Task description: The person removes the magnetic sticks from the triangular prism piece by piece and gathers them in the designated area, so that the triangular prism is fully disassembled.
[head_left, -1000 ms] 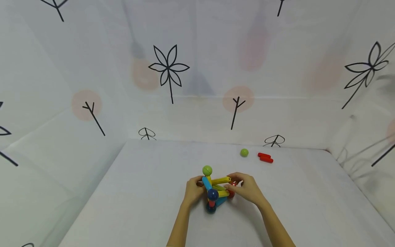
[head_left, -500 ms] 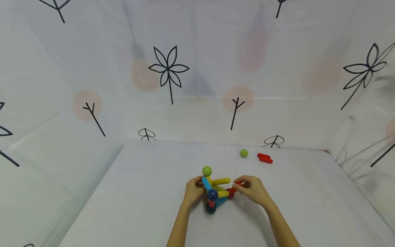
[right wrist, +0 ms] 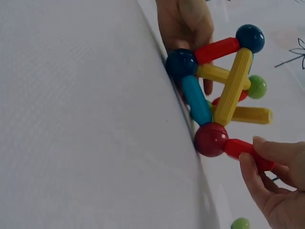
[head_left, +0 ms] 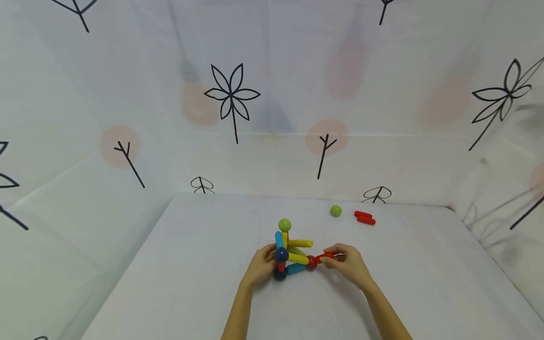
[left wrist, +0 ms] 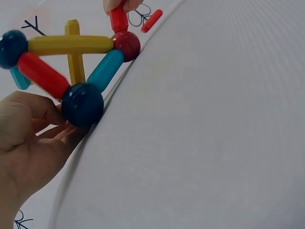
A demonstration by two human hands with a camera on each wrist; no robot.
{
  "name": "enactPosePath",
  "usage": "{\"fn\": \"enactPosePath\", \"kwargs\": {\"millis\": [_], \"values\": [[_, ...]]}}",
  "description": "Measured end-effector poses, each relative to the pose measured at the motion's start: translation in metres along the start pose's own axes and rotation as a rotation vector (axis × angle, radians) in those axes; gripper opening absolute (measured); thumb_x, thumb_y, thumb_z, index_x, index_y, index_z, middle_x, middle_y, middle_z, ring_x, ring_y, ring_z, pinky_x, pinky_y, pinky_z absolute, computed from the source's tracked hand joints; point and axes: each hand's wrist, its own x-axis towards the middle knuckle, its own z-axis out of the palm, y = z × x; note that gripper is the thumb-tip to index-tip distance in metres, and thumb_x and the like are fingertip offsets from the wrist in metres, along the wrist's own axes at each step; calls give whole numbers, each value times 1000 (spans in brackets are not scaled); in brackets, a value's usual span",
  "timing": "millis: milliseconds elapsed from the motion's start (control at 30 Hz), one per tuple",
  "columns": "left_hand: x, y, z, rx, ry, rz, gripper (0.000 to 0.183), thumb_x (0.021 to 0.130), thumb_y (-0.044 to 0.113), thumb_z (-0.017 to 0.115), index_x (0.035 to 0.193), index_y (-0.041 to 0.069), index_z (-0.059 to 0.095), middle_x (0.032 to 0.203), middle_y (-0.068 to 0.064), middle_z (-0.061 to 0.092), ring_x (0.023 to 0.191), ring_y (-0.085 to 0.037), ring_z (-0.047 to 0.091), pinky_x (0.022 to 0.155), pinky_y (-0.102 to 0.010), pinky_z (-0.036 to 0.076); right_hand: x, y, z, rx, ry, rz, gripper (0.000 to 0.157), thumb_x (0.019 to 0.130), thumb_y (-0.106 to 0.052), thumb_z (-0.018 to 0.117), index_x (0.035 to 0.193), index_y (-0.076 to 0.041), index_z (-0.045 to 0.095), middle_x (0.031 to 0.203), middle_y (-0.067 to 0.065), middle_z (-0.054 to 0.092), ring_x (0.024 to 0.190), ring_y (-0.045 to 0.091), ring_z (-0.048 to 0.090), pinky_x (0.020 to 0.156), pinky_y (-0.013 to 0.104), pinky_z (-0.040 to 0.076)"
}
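Note:
A toy frame of coloured rods and balls (head_left: 298, 258) stands on the white table, between the hands. My left hand (head_left: 260, 267) holds its left side; in the left wrist view its fingers reach behind the lower dark blue ball (left wrist: 82, 105). My right hand (head_left: 347, 265) pinches a red rod (right wrist: 240, 150) between thumb and fingers. The rod's other end meets the red ball (right wrist: 211, 139) at the frame's right corner. Up top sits a green ball (head_left: 284, 225). One yellow rod (head_left: 301, 243) points right with a free end.
Farther back on the table (head_left: 204, 226) lie a loose green ball (head_left: 335, 210) and two red rods (head_left: 364, 217) side by side. A white cloth wall (head_left: 272, 160) with printed flowers and twigs rises behind the table's far edge.
The frame has shifted left and slightly away, turning a little, with the left hand on it. My right hand has moved right, and the red rod now slants out to the right of the red ball.

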Motion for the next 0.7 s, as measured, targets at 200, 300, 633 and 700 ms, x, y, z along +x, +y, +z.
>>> {"fn": "enactPosePath", "kwargs": {"millis": [200,300,633,700], "values": [[-4,8,-4,41,2,28,54,77,-14,44,131,-16,42,126,-28,53,117,-38,52,98,-46,42,3,0,16,70,120,79,29,83,-9,71,106,7,63,94,12,64,74,20,67,70,21,53],[-2,2,-6,34,-9,31,56,72,-13,49,128,-13,47,120,-24,58,107,-31,56,93,-46,46,6,1,22,96,164,88,29,83,-9,71,105,8,63,94,13,64,75,21,67,70,23,54],[0,-1,-2,189,39,25,49,72,5,74,117,-2,57,103,-15,63,88,-20,54,83,-41,48,9,2,28,119,187,83,26,82,-7,71,103,7,63,93,14,65,76,22,66,69,22,54],[1,-2,0,231,81,38,45,72,4,74,113,-2,59,100,-13,64,87,-20,55,81,-40,48,9,3,26,97,174,83,24,82,-7,71,102,6,65,93,13,64,76,21,66,70,21,54]]}}
